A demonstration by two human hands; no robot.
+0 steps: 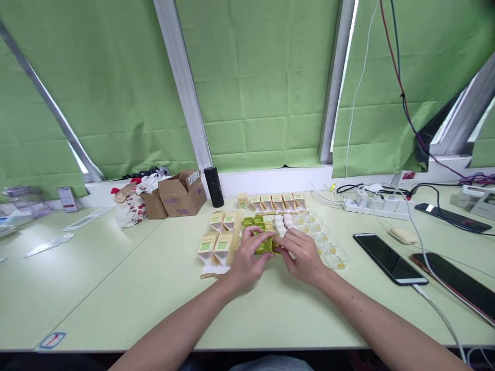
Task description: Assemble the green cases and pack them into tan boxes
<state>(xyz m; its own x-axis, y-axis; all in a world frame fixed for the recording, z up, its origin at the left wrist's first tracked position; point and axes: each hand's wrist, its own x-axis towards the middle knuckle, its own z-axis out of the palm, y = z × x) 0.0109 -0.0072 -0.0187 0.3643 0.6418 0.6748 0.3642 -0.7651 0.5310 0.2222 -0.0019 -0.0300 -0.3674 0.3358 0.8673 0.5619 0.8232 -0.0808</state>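
My left hand (249, 255) and my right hand (303, 255) meet over a small green container (266, 245) on the pale green table (154, 288), both with fingers curled around it. More green containers (253, 222) sit just behind. To the left lie several open tan cartons with green labels (216, 246). Behind stands a row of small tan cartons (276, 202). White and pink pieces (282, 222) and clear plastic trays (328, 247) lie to the right of my hands.
A black cylinder (214, 186) and brown cardboard boxes (181, 193) stand at the back left. Phones (390, 257) on charging cables, a power strip (375, 205) and a mouse (404, 235) lie at the right. Green blinds (263, 77) cover the windows.
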